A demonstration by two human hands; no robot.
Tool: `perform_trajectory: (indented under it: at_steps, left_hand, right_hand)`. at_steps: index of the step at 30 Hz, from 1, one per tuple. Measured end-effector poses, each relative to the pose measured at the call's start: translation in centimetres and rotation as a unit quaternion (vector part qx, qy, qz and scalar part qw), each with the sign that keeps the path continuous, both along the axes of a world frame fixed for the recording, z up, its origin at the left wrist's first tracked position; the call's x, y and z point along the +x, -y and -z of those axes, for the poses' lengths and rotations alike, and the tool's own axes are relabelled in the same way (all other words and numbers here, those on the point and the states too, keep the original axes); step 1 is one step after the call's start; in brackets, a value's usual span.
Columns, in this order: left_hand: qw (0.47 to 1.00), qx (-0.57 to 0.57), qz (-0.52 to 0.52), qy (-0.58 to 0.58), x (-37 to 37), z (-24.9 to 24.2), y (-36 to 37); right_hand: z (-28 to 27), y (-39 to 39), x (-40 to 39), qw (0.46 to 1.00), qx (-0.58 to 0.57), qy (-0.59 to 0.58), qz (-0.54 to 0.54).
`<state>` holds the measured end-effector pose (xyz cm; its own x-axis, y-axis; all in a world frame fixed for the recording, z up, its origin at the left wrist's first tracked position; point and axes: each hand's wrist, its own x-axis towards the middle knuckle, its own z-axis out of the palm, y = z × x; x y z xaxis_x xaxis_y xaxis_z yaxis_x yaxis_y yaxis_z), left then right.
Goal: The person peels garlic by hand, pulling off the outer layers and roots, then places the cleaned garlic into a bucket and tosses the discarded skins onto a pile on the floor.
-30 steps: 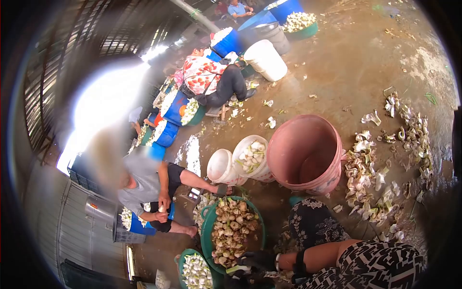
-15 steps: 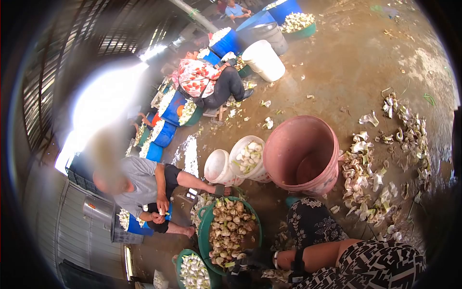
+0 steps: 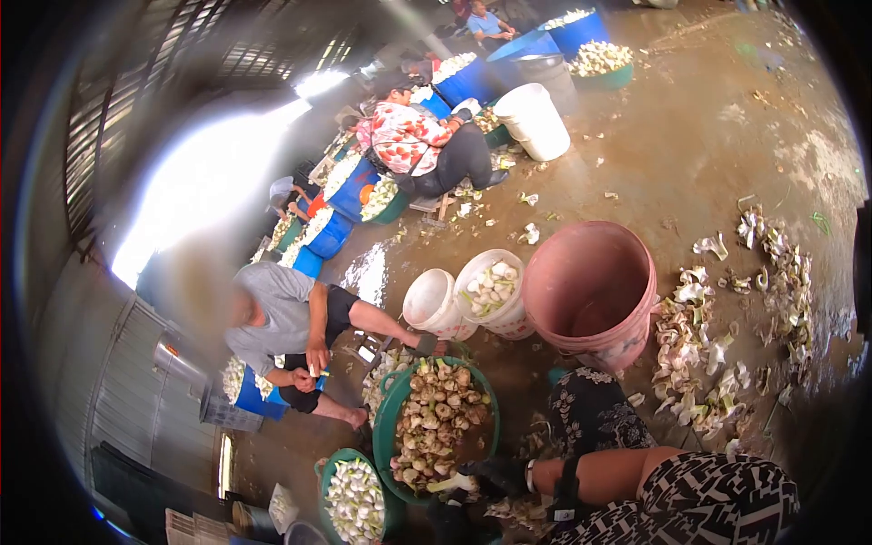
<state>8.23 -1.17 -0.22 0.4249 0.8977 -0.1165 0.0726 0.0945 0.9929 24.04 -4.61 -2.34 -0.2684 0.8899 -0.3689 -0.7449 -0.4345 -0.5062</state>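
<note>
My right hand (image 3: pixel 501 474), in a dark glove with a bracelet at the wrist, is closed at the edge of a green basin (image 3: pixel 381 427). A pale garlic bulb with its stalk (image 3: pixel 452 483) sticks out from its fingers over the rim. My left hand (image 3: pixel 450 520), also dark-gloved, is just below at the bottom of the view; its fingers are lost in shadow. Brown, unpeeled garlic bulbs (image 3: pixel 436 413) fill much of the basin. Beside it, a smaller green basin holds white peeled garlic (image 3: pixel 355 500).
A pink bucket (image 3: pixel 590 282) and two white buckets (image 3: pixel 431 304) stand beyond my knee. Garlic skins (image 3: pixel 690 336) litter the wet floor. A person in grey (image 3: pixel 282 300) sits opposite, hands on garlic; another in a floral top (image 3: pixel 404 136) sits among blue tubs (image 3: pixel 329 234).
The view has shifted, so the buckets and people sit further right in it. The pale garlic and stalk now show clearly at my right hand, over the basin's edge.
</note>
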Motion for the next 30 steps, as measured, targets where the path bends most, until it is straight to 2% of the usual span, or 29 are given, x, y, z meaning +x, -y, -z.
perform_trajectory:
  at_steps: [1,3,7,8,9,10,11,12,13,14,15,16,17,18,19,20,21,22,23,24,25,26,27,28,29,30]
  left_hand:
    - [1.0,-0.002,-0.001,0.007,-0.4,0.1,0.1]
    - [1.0,-0.005,-0.005,0.028,-0.9,0.2,0.3]
    - [0.996,-0.01,-0.019,0.082,-2.9,1.1,-0.6]
    - [0.994,-0.032,0.036,0.094,-4.2,2.8,-2.0]
    - [0.989,-0.054,0.089,0.106,-4.0,0.9,-1.5]
    - [0.983,0.166,0.071,-0.033,-4.1,-1.0,-0.8]
    - [0.953,0.272,0.088,-0.098,-5.5,1.7,-2.5]
    - [0.922,0.332,0.117,-0.162,-5.2,-1.3,-1.0]
    - [0.875,0.435,0.099,-0.187,-5.3,-2.1,-0.5]
    - [0.981,0.189,0.039,-0.026,-5.3,-2.3,0.7]
    - [0.958,0.267,0.041,-0.091,-5.8,-2.3,0.8]
    - [0.965,0.256,0.011,-0.054,-5.7,-2.3,1.1]
    - [0.916,0.394,0.045,-0.066,-6.7,-1.9,0.4]
    - [0.973,0.225,0.033,0.046,-7.0,-1.5,1.2]
    - [0.983,0.163,0.022,0.084,-7.0,-2.6,2.2]
    - [0.986,0.108,0.017,0.124,-7.1,-3.6,2.6]
    - [0.987,0.104,0.005,0.125,-6.6,-3.8,1.9]
    - [0.98,0.052,-0.003,0.191,-6.8,-3.8,2.0]
    - [0.966,-0.001,-0.008,0.259,-7.1,-3.7,2.0]
    - [0.964,-0.002,-0.017,0.267,-7.7,-3.2,2.0]
    - [0.949,-0.042,-0.016,0.311,-8.3,-2.6,1.8]
    - [0.932,-0.082,-0.014,0.352,-8.7,-2.1,1.7]
    - [0.938,-0.037,-0.035,0.342,-9.1,-1.8,1.9]
    - [0.937,-0.039,-0.039,0.344,-9.8,-1.9,1.7]
    - [0.963,0.074,-0.022,0.26,-10.5,-2.1,1.6]
    - [0.968,0.184,-0.004,0.17,-11.0,-2.2,1.6]
  right_hand:
    - [-0.2,0.2,-0.4,1.0,-0.001,0.007,-0.004]
    - [-0.5,0.4,-1.1,0.99,0.037,-0.125,0.053]
    - [2.5,-0.6,-1.2,0.998,0.04,-0.054,-0.015]
    - [3.5,-1.1,-1.1,0.992,0.067,-0.106,-0.023]
    - [3.6,-1.0,-1.4,0.982,0.091,-0.159,-0.033]
    - [3.8,-1.0,-1.8,0.984,0.085,-0.155,0.011]
    - [3.0,-0.9,-2.2,0.984,0.071,-0.156,0.049]
    - [-3.7,2.0,-1.6,0.974,0.112,-0.187,0.06]
    - [0.4,0.4,-2.3,0.974,0.118,-0.183,0.07]
    - [-2.1,1.3,-2.2,0.971,0.113,-0.203,0.047]
    - [-3.5,1.4,-2.7,0.979,0.133,-0.123,0.088]
    - [-0.7,0.7,-2.4,0.987,0.141,-0.045,0.064]
    - [-2.6,1.3,-2.3,0.983,0.175,0.019,0.042]
    - [-3.8,2.0,-3.5,0.986,0.165,0.026,0.017]
    - [-4.8,2.5,-4.7,0.971,0.172,0.148,0.078]
    - [-5.5,2.5,-5.7,0.935,0.187,0.265,0.141]
    - [-5.6,2.0,-5.6,0.899,0.222,0.355,0.129]
    - [-6.0,1.9,-6.6,0.899,0.225,0.358,0.117]
    - [-6.5,1.9,-7.3,0.764,0.327,0.534,0.157]
    - [-7.2,2.1,-7.9,0.582,0.412,0.675,0.189]
    - [-8.4,2.2,-8.3,0.549,0.447,0.688,0.161]
    - [-8.2,2.4,-8.6,0.546,0.45,0.69,0.151]
    - [-7.6,2.5,-8.8,0.747,0.358,0.544,0.135]
    - [-6.8,2.4,-9.0,0.896,0.236,0.36,0.111]
    - [-6.0,1.8,-8.7,0.92,0.212,0.309,0.113]
    - [-6.0,1.3,-7.8,0.92,0.21,0.313,0.11]
